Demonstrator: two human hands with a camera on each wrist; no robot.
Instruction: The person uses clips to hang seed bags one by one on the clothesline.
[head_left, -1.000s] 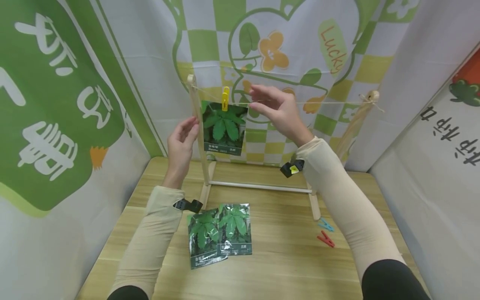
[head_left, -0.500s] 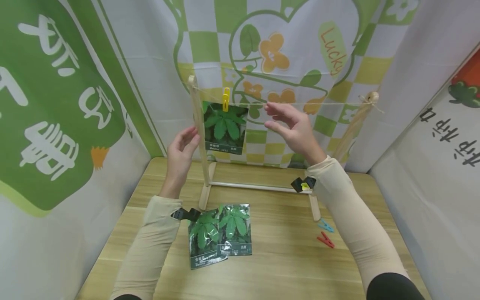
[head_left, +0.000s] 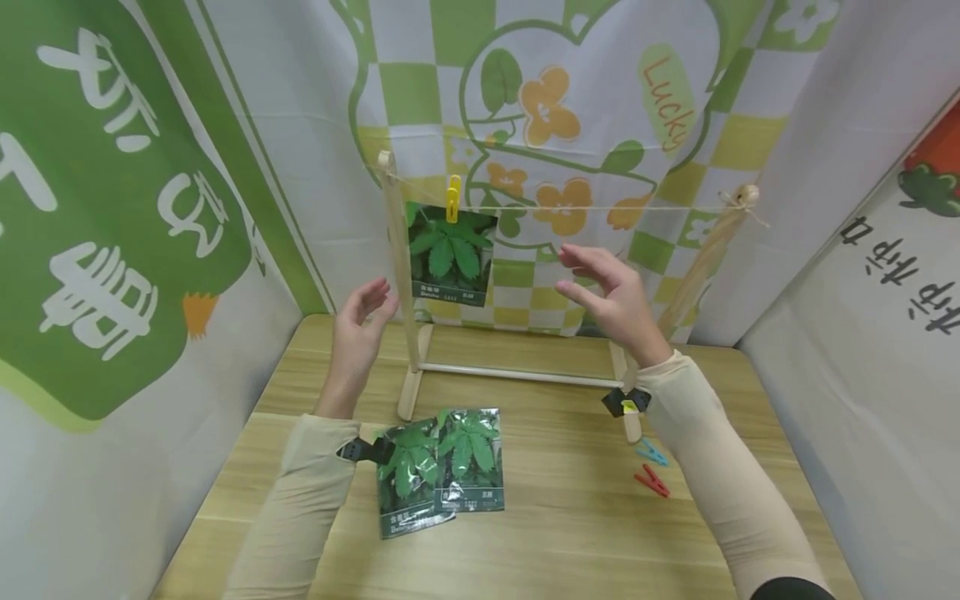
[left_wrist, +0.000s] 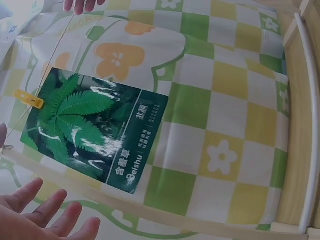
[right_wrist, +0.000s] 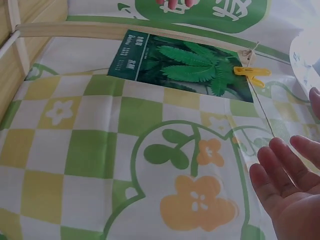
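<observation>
A green seed packet (head_left: 450, 254) with a leaf picture hangs from a string (head_left: 600, 207), held by a yellow clothespin (head_left: 453, 200) near the left post. My left hand (head_left: 358, 333) is held just left of that post, fingers loosely bent around nothing. To the right of the packet and below the string, my right hand (head_left: 611, 296) hovers with fingers apart from the thumb and nothing in it. In the left wrist view the packet (left_wrist: 95, 130) hangs above the left fingers (left_wrist: 55, 207). Two similar packets (head_left: 468, 458) lie overlapping on the table.
The wooden frame (head_left: 401, 267) stands at the back of the table, with a white crossbar (head_left: 517, 373) low between its feet. A blue clothespin (head_left: 652, 452) and a red clothespin (head_left: 652, 481) lie right of the packets. A patterned cloth (head_left: 600, 100) hangs behind.
My right hand has moved away from the string beside the hanging packet, to the right and down. My left hand has lowered slightly. The clipped packet stays on the string.
</observation>
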